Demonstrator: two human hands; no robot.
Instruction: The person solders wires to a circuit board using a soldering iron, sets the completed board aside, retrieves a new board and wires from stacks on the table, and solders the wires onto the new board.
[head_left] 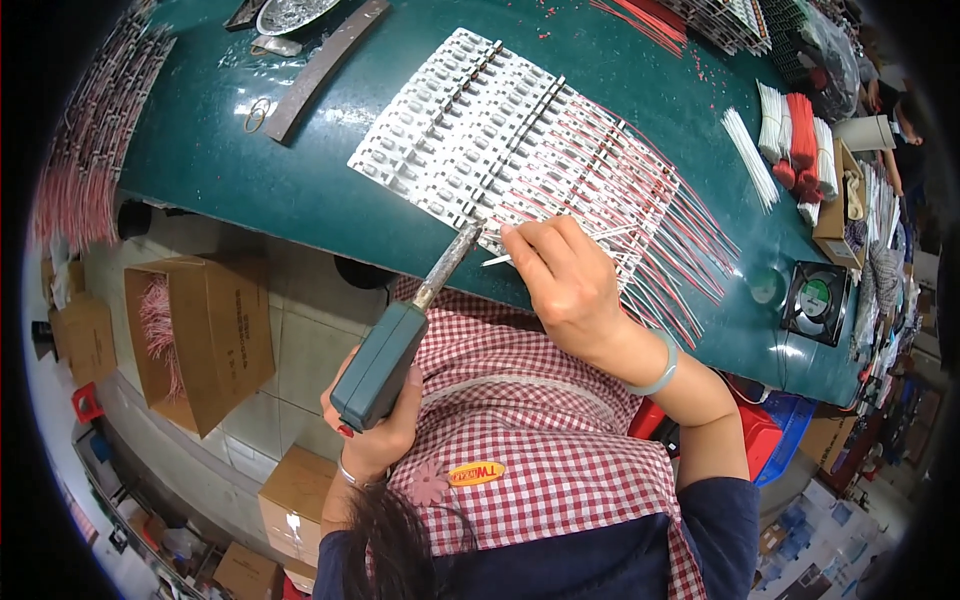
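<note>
My left hand point(375, 425) is wrapped around the dark green body of a soldering gun point(382, 355). The gun's metal tip reaches the near edge of a panel of white parts point(440, 130) set in rows. Just right of that tip, my right hand point(570, 285) is pinched on a thin white wire point(615, 233), which runs out on both sides of the fingers. Rows toward the panel's right side carry many red and white wires point(690, 250) that trail to the right. The exact contact under my right fingertips is hidden.
On the green table point(240, 190) lie a grey metal bar point(325, 70), rubber bands point(257, 115) and bundles of white and red wires point(800, 135). A small black fan point(816, 302) stands at the right. Below left, an open cardboard box point(225, 335) holds wired pieces.
</note>
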